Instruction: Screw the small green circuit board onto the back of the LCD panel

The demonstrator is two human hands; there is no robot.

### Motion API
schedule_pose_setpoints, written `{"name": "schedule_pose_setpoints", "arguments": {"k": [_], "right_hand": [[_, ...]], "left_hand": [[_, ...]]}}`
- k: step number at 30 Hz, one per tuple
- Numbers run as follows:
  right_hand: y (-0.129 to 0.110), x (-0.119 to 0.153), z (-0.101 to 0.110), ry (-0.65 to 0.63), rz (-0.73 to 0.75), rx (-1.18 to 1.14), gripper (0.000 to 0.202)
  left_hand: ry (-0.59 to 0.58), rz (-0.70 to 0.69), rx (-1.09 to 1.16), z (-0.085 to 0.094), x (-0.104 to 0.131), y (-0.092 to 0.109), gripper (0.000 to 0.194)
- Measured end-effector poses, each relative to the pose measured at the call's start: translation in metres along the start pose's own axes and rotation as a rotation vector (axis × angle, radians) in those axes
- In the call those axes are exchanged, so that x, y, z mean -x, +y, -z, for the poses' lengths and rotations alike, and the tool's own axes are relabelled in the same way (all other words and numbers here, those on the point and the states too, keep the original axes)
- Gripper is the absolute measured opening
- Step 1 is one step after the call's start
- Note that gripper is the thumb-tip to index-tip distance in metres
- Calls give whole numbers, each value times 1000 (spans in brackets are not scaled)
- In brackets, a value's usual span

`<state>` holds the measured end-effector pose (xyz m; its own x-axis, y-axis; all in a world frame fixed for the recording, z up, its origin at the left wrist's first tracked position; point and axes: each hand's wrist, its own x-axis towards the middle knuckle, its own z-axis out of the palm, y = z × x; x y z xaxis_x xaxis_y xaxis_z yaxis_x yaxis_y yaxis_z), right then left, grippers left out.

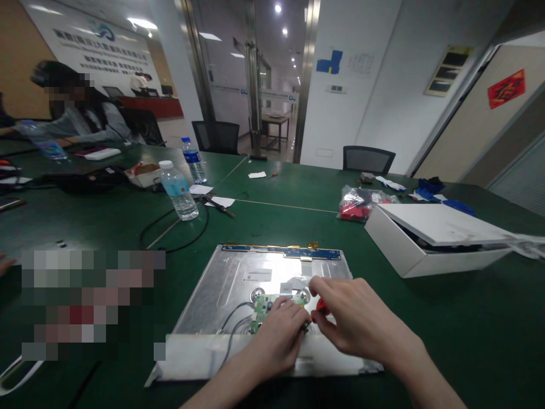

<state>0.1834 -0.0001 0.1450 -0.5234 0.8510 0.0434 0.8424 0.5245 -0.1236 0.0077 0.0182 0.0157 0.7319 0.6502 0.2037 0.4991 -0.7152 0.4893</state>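
A flat silver display panel [204, 301] lies in front of me, with a narrow blue circuit strip [264, 250] along its far edge. Near the panel's middle sits a green circuit board [260, 309] with dark cables running off its left side. My left hand [283, 329] is closed with bent fingers over the board's right part, hiding much of it. Just to its right, my right hand [347, 315] grips the red handle of a screwdriver [322, 307]. The thin shaft points down toward the left fingertips; where the tip touches is hidden.
An open white box [409, 255] and a bagged red item [355, 210] stand to the right. Water bottles [179, 193] and a looped black cable [147, 230] are at left. A person [80, 113] sits at the far left; a blurred-out patch covers the near left.
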Motion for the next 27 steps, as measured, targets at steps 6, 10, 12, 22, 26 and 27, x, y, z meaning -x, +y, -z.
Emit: {"name": "schedule_pose_setpoints", "arguments": {"k": [6, 10, 12, 22, 26, 27], "right_hand": [[1, -1, -1, -35, -82, 28, 25], [1, -2, -2, -28, -65, 54, 15], [0, 0, -1, -3, -16, -8, 15], [1, -2, -1, -30, -58, 22, 18], [-1, 0, 5, -14, 27, -58, 20], [-1, 0, 5, -8, 24, -51, 18]], "left_hand": [[-5, -13, 6, 1, 0, 1, 22], [11, -9, -8, -1, 0, 1, 21], [8, -4, -18, -2, 0, 0, 17], [-21, 6, 1, 1, -1, 1, 22], [-11, 7, 4, 0, 0, 1, 19], [-9, 5, 8, 0, 0, 1, 20]]}}
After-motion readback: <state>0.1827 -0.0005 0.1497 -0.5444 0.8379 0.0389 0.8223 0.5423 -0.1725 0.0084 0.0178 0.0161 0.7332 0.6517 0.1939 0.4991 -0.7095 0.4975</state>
